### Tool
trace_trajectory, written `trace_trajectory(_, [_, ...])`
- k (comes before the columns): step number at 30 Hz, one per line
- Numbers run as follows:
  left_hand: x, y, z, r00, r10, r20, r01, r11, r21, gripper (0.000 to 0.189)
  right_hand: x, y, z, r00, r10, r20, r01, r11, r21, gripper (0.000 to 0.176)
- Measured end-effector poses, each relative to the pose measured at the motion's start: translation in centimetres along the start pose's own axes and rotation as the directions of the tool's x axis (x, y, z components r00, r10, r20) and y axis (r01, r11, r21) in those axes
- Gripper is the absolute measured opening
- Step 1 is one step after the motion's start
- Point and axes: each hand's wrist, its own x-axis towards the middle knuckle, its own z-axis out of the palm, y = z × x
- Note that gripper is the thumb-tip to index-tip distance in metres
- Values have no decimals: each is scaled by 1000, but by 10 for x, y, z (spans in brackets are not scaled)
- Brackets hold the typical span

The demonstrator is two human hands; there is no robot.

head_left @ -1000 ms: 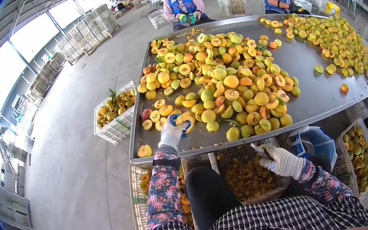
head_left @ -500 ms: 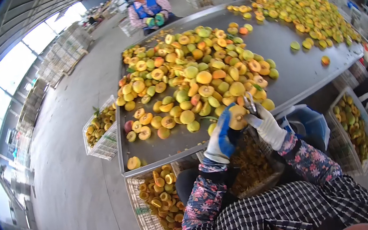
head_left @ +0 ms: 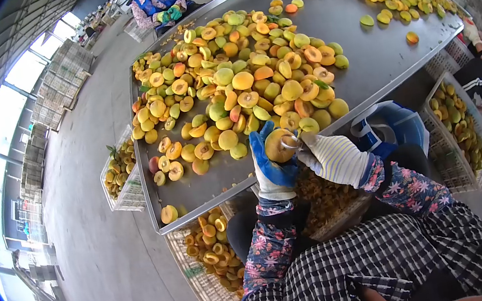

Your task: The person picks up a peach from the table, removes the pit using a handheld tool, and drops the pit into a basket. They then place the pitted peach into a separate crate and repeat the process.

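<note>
My left hand [head_left: 274, 167], in a white glove with blue coating, is closed around a peach half [head_left: 278, 147], cut face up, just past the table's near edge. In my striped white glove, my right hand [head_left: 335, 157] grips a small pitting tool with a curved metal loop [head_left: 291, 141]. The loop lies against the middle of the cut face; its handle is hidden in my fingers. Beyond both hands, a heap of whole and halved peaches [head_left: 243, 80] covers much of the metal table [head_left: 361, 81].
Below my hands stands a crate of brownish scraps [head_left: 328, 200]. Crates of peach halves stand at the lower left [head_left: 193, 268], beside the table's left edge [head_left: 129, 191] and on the right [head_left: 480, 175]. A blue bucket [head_left: 413, 126] is near my right arm. Co-workers sit around the table.
The tool's loop has come down from above the peach half onto its cut face. My right hand has turned, showing its striped back. The camera view has shifted.
</note>
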Motion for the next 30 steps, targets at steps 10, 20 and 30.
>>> trace_trajectory(10, [-4, -8, 1, 997, -43, -69, 36, 994, -100, 37, -8, -6, 18, 983, 102, 151, -83, 989, -123, 29])
trace_trajectory(20, [-2, -16, -25, 976, 209, 53, -206, 833, 513, 21, -16, 4, 25, 942, 80, 325, -54, 995, -90, 34])
trace_trajectory(30, [-7, -7, -9, 778, 326, 537, -470, -265, 842, 23, -15, 3, 20, 899, 115, 423, -189, 972, 138, 34])
